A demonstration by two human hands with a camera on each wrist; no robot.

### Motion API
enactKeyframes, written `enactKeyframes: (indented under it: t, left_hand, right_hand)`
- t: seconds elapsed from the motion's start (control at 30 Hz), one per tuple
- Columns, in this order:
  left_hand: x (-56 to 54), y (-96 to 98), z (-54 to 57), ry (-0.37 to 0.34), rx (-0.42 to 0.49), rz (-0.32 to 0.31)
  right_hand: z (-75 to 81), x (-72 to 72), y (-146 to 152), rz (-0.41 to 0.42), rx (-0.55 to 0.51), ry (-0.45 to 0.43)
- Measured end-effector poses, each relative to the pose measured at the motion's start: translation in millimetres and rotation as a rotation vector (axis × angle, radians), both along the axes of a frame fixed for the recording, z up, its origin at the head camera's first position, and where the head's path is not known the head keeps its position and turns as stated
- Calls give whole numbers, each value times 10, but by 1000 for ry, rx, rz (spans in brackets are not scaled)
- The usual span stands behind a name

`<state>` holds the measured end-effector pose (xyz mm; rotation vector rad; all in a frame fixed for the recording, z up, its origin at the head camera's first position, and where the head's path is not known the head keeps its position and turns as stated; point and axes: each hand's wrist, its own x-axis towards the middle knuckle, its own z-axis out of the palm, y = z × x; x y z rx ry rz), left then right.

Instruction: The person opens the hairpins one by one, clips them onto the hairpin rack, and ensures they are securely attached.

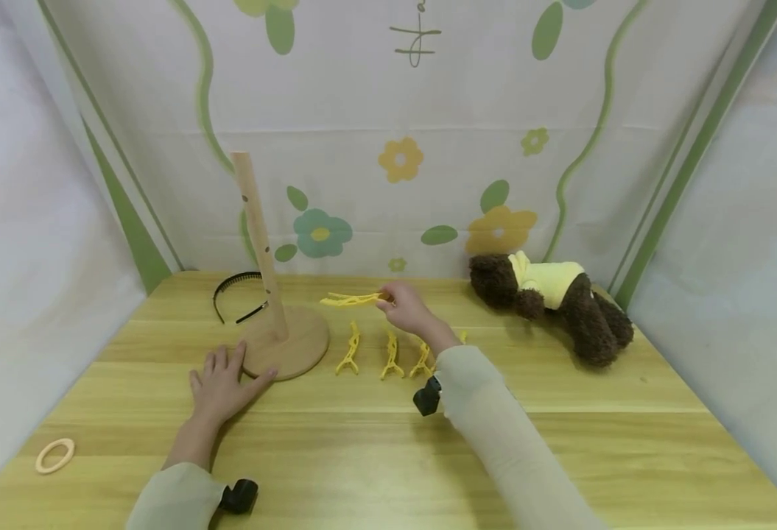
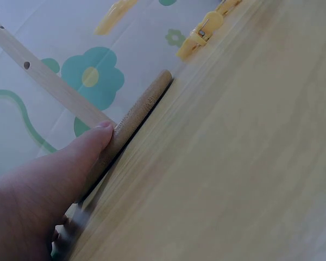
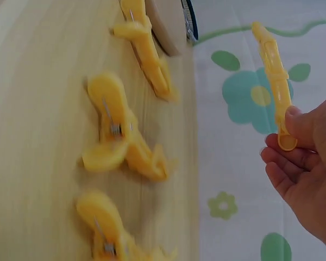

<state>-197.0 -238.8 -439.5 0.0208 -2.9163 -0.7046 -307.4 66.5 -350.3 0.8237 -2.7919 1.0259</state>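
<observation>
My right hand (image 1: 409, 309) pinches the wide end of a yellow hair clip (image 1: 347, 299) between thumb and fingers, holding it above the table. In the right wrist view, the held clip (image 3: 276, 70) points up and away from the hand. My left hand (image 1: 221, 391) rests at the near left edge of a round wooden base (image 1: 305, 335), fingers spread and straight. Its thumb (image 2: 84, 147) lies along the base's rim in the left wrist view. From the base rises an upright wooden post (image 1: 258, 228) with small holes. Several more yellow clips (image 1: 391, 355) lie in a row, partly covered by my right wrist.
Behind the post lies a black toothed headband (image 1: 219, 294). A pale wooden ring (image 1: 54, 456) sits at the table's left. On the right lies a brown plush toy (image 1: 590, 324) in a yellow top. A flower-printed cloth (image 1: 361, 96) hangs along the table's back edge.
</observation>
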Motion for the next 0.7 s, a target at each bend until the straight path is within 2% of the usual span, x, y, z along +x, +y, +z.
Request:
enactKeyframes:
  t: [0.13,0.3,0.7]
  left_hand:
    - [5,3,19,-3,1,3]
    - [10,0,31,-7,6,3]
    - [29,25,59,-3,-6,2]
  right_hand:
    - [-26,24,-204,15,-42,-27]
    - [-43,22,-456,38,-70,-5]
    - [-75,79,-874,42,-11,61]
